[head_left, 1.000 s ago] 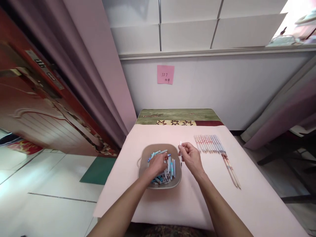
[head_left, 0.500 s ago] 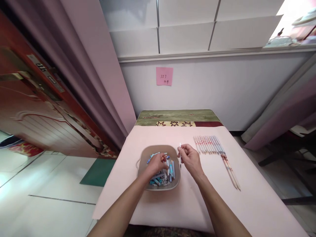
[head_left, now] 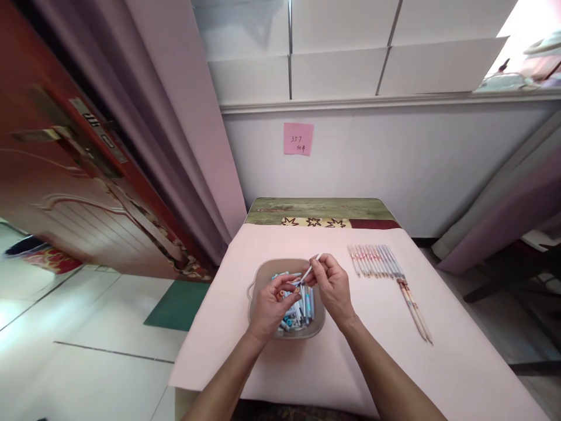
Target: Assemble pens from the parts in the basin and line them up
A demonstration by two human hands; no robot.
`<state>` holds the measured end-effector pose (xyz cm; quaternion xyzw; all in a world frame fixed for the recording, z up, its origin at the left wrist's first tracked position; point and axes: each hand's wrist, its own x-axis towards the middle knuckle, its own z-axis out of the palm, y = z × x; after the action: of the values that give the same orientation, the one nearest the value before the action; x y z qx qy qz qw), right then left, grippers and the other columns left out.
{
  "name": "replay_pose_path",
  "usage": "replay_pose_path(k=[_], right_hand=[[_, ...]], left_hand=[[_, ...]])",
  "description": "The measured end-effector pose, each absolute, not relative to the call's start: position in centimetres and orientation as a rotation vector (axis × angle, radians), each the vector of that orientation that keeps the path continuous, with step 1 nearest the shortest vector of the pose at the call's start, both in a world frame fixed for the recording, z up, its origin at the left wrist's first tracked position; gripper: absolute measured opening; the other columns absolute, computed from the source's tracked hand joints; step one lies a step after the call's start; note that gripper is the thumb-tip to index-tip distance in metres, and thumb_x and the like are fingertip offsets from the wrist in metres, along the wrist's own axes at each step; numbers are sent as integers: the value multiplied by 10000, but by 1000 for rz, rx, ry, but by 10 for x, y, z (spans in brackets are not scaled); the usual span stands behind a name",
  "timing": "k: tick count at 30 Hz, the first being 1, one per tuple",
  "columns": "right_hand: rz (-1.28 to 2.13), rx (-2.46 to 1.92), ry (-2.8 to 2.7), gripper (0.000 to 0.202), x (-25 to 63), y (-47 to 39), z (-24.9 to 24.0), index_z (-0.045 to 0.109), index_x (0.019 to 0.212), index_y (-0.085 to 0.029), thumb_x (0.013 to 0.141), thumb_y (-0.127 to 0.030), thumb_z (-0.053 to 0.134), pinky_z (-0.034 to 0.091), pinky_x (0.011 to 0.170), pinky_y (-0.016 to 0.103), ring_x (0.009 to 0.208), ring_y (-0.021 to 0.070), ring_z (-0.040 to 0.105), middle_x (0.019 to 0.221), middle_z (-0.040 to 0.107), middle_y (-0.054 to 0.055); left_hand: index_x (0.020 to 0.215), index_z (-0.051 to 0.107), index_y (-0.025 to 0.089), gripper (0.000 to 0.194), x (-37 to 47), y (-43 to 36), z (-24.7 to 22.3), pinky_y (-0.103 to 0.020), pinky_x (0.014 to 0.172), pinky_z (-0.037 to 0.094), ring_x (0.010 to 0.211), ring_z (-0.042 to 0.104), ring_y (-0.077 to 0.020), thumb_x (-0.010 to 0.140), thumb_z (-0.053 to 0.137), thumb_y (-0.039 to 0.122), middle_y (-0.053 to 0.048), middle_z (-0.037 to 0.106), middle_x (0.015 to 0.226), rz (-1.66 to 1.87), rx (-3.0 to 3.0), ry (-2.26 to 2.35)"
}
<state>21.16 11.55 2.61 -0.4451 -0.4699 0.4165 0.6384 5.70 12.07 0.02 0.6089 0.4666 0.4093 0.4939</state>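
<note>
A red door point(head_left: 65, 175) and a curtain point(head_left: 175, 117) stood at far left, with a green mat point(head_left: 175, 304) on the floor below. On the pink cloth point(head_left: 307, 374) sat a grey bowl point(head_left: 258, 280) heaped with blue and white caps point(head_left: 302, 307). The left hand point(head_left: 272, 304) hovered over the bowl, its fingertips pinched on something small, probably one cap, though that could not be told for sure. Just to its right, the right hand point(head_left: 333, 286) gripped a thin white pen point(head_left: 310, 270) between thumb and fingers. The pen's long axis ran aslant, its upper end up and to the right, its lower end pointing down-left at the left fingertips, which all but touched it over the bowl. Further right, well apart from both hands, a row of pens point(head_left: 377, 260) lay side by side, with two more pens point(head_left: 414, 307) trailing toward the near edge. A pink note point(head_left: 298, 138) hung on the wall behind.
</note>
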Motion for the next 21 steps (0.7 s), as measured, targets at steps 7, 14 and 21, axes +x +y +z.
replay_pose_path(k=[7,14,21], right_hand=[[889,-1049,-1076,269,207,112,26,512,881,-187,887,-455,520,517,544,219,574,109,617,797,685,34],[914,-1090,-1147,305,200,109,31,512,866,-192,873,-497,512,517,543,226,565,121,612,723,674,26],[931,-1126,-1332,274,193,104,30,585,787,-188,863,-445,524,479,505,209,543,117,574,651,598,-4]], left_hand=[[1082,622,193,407,52,115,6,-276,621,512,709,643,-171,699,701,307,-23,687,773,1002,1422,1122],[1068,616,191,397,49,113,6,-269,588,500,685,640,-171,694,706,291,-28,689,777,1012,1389,1141],[1056,633,196,395,44,110,8,-267,567,496,707,656,-193,690,718,316,-46,707,780,1046,1342,1125]])
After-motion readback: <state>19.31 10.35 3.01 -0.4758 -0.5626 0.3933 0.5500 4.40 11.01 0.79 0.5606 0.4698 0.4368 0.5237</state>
